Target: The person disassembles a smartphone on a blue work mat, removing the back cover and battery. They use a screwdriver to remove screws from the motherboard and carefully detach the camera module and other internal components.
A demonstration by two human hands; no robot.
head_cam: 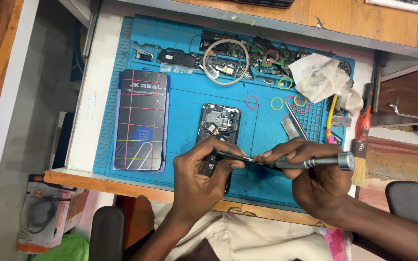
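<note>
Packaging for a replacement screen [140,121] lies flat at the left of the blue work mat [180,96]. Just right of it, the opened phone [218,126] lies lengthwise, top end away from the person. The left hand [200,176] pinches its lower end, fingers closed on a thin dark panel [233,155] lifted off the body. The right hand [310,181] grips a grey screwdriver [315,162] lying crosswise, tip at that panel's edge. Rubber bands [276,103] and a crumpled cloth [320,77] lie beyond; the mat's top slots hold small parts [228,60].

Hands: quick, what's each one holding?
Left hand: closed, gripping the opened phone.
Right hand: closed around a grey screwdriver.
</note>
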